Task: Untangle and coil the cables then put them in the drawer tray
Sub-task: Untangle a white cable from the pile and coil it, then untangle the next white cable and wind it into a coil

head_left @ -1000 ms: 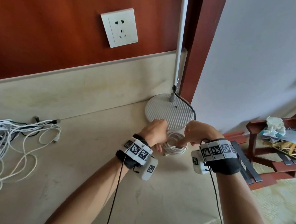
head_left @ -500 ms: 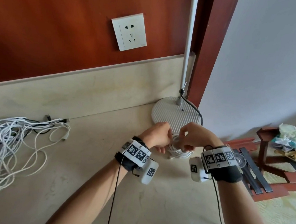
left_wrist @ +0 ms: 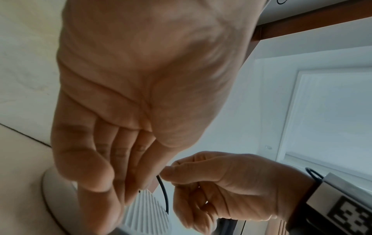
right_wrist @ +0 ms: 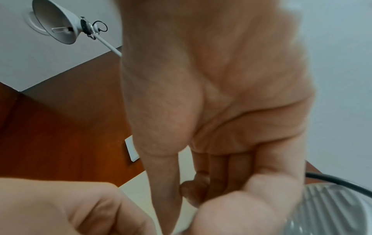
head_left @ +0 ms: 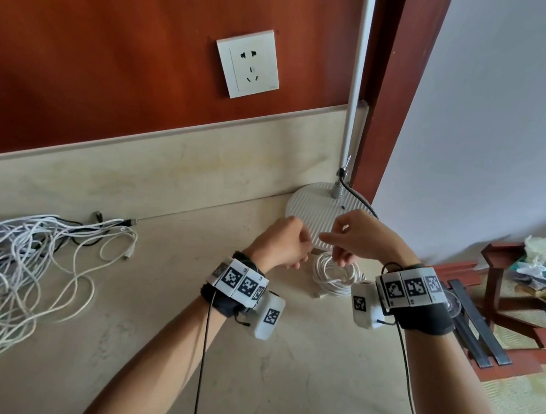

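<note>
— What's lying just right of centre in the head view?

— A coiled white cable (head_left: 335, 274), flat on the beige counter (head_left: 184, 348) and touching the front edge of the ribbed lamp base (head_left: 315, 207). It looks finished and parked there, out of the way, so I'd judge the pile comes next.

— And the hands?

— Both hover above the coil, wrists raised, knuckles nearly meeting. The left hand (head_left: 283, 244) hangs loosely curled; the left-wrist view shows its palm bare, gripping nothing. The right hand (head_left: 355, 236) has thumb and forefinger drawn together, other fingers drooping toward the coil. Whether that pinch has hold of anything, I cannot tell; the black lamp cord (left_wrist: 164, 193) only passes behind it.

— The rest of the job?

— The tangled cables (head_left: 15, 268) sprawl at the frame's left edge, well apart from the hands, apparently unsorted. No drawer tray appears in any view.
</note>
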The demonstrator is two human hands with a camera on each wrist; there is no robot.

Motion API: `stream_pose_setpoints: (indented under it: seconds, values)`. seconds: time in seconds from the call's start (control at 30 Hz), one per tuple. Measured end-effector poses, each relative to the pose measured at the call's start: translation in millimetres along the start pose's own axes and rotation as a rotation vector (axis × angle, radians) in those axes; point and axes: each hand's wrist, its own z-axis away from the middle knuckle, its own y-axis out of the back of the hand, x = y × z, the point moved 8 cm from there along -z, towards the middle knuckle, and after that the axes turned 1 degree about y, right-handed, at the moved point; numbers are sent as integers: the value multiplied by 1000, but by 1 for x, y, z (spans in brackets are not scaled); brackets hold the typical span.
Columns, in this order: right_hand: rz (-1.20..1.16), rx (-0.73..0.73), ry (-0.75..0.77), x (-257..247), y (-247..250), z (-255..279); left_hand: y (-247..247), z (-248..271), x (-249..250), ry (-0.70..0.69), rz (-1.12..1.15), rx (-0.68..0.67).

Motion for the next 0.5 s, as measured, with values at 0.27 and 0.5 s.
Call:
stream_pose_setpoints:
  seconds: [0.27,0.5]
  values:
    - [5,141,123,-21,3,-7,21,3,1,-26,-32,154]
    - [54,285,320,-57,-8,-11,55,23,-15,-20,-75,346]
